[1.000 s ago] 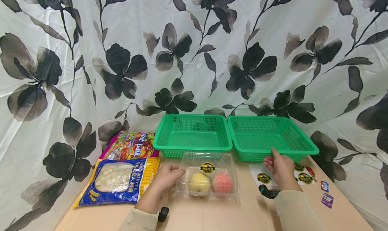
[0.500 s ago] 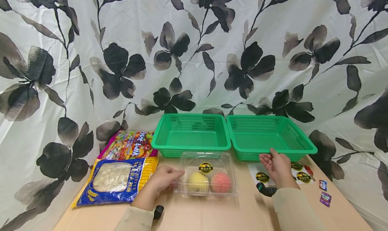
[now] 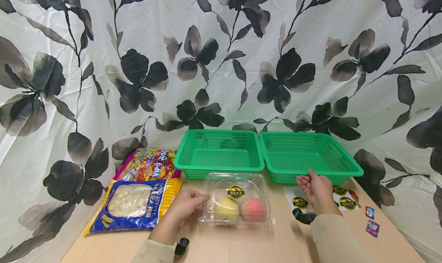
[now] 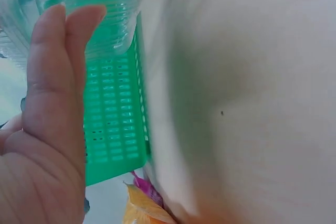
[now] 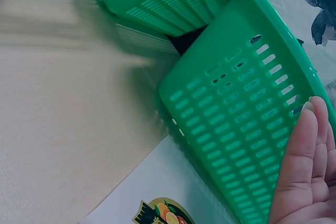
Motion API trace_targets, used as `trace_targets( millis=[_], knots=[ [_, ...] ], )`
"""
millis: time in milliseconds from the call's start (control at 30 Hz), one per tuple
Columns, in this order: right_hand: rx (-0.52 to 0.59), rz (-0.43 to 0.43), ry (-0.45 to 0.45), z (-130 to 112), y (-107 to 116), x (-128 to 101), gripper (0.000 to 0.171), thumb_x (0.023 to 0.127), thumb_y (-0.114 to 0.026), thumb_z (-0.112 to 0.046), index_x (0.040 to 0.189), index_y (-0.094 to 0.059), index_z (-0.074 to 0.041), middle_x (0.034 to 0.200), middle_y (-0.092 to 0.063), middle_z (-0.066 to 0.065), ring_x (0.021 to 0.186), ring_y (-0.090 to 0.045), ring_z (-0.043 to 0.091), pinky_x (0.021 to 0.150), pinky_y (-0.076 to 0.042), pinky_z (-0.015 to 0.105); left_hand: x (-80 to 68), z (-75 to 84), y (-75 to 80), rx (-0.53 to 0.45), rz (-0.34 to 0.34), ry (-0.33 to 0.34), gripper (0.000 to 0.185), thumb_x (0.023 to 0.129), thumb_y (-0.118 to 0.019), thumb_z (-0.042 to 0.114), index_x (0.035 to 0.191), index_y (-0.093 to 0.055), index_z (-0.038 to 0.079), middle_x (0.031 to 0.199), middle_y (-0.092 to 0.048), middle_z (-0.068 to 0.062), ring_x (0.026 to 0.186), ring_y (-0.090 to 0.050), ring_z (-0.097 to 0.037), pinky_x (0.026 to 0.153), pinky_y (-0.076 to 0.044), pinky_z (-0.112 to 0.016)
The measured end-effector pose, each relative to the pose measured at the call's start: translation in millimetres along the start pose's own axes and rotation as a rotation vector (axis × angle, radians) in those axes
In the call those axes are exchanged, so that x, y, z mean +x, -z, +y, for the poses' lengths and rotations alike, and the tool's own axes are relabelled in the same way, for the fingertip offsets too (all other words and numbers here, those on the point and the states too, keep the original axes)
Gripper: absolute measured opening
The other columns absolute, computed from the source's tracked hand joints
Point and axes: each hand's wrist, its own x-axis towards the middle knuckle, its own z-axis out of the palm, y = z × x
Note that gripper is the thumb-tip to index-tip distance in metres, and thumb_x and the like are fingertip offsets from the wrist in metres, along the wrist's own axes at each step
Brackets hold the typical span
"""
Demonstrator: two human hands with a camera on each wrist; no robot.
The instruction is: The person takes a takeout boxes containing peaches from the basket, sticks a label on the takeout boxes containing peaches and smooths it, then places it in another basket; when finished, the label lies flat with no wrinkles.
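A clear plastic fruit box (image 3: pixel 255 186) with a round black-and-gold sticker (image 3: pixel 236 192) on its lid stands in the middle of the table. Inside it lie a yellow ball-shaped item (image 3: pixel 226 210) and a pink one (image 3: pixel 253 210). My left hand (image 3: pixel 186 206) reaches the box's left side with thumb and finger fairly straight; in the left wrist view its fingertips (image 4: pixel 86 19) overlap the clear wall. Beside the right green basket (image 3: pixel 312 177), my right hand (image 3: pixel 318 192) is held with straight fingers over a sheet of stickers (image 3: pixel 300 202) and holds nothing.
Another green basket (image 3: pixel 221 169) stands behind the box, against the right one. On the left lie a blue-and-yellow pasta bag (image 3: pixel 132 207) and a colourful candy bag (image 3: pixel 148 167). Two small wrapped sweets (image 3: pixel 372 227) lie near the right edge. A floral cloth (image 3: pixel 221 63) hangs behind.
My left hand's fingers have straightened a little at the box's side. The right hand has shifted slightly left, its fingers more extended. The box has barely moved.
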Motion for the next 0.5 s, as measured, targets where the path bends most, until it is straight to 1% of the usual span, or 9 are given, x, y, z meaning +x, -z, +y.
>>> trace_targets(
  millis=[67, 200, 333, 500],
  knots=[
    [0.001, 0.003, 0.006, 0, 1, 1, 0.03, 0.109, -0.045, -0.038, 0.12, -0.044, -0.01, 0.084, -0.073, 0.0, 0.083, -0.074, 0.009, 0.084, -0.06, 0.023, -1.0, 1.5, 0.3, 0.018, 0.01, -0.015, 0.034, 0.09, -0.078, 0.033, 0.086, -0.072, 0.001, 0.074, -0.061, -0.002, 0.067, -0.053, -0.016, 0.062, -0.051, -0.032],
    [-0.003, 0.014, 0.015, 1, 1, 2, 0.03, 0.109, -0.045, -0.038, 0.118, -0.044, -0.009, 0.081, -0.072, -0.001, 0.083, -0.074, 0.009, 0.083, -0.06, 0.023, -4.4, 8.4, 3.4, 0.04, 0.027, -0.033, 0.033, 0.088, -0.08, 0.034, 0.084, -0.071, 0.002, 0.079, -0.061, -0.004, 0.071, -0.056, -0.018, 0.064, -0.057, -0.035],
    [-0.016, 0.024, 0.025, 2, 1, 2, 0.031, 0.109, -0.045, -0.038, 0.117, -0.045, -0.008, 0.085, -0.073, 0.0, 0.084, -0.074, 0.009, 0.084, -0.06, 0.023, -9.4, 19.9, 4.5, -0.013, 0.021, -0.026, 0.031, 0.089, -0.08, 0.03, 0.086, -0.07, 0.001, 0.086, -0.063, -0.007, 0.077, -0.061, -0.02, 0.071, -0.063, -0.038],
    [-0.026, 0.023, 0.031, 3, 1, 3, 0.032, 0.108, -0.046, -0.039, 0.117, -0.046, -0.007, 0.086, -0.072, 0.0, 0.085, -0.074, 0.009, 0.085, -0.06, 0.024, -10.6, 37.5, 5.7, -0.065, 0.017, -0.031, 0.031, 0.09, -0.079, 0.028, 0.091, -0.069, -0.001, 0.093, -0.066, -0.009, 0.08, -0.065, -0.02, 0.075, -0.064, -0.039]
  ],
)
